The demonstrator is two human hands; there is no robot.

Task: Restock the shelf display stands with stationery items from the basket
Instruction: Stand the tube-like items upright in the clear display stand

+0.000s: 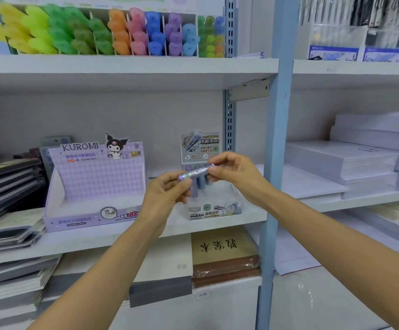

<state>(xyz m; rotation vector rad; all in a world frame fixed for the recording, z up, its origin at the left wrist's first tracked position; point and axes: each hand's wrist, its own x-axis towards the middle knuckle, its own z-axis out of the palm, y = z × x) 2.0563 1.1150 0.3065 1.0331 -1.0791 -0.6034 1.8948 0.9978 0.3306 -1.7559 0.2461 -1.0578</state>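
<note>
Left hand (167,189) and right hand (231,172) are pinched on one pencil-lead tube (194,173); the clear lead stand (215,208) behind is partly hidden, Kuromi display box (93,186) leftward.

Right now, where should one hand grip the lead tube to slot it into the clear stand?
Probably the right end, pinched from above by the right hand. The lead tube is slim and lies nearly level, with the left hand pinching the other end; the tubes in the clear stand stand upright, so a top-end pinch leaves the lower end free.
</note>
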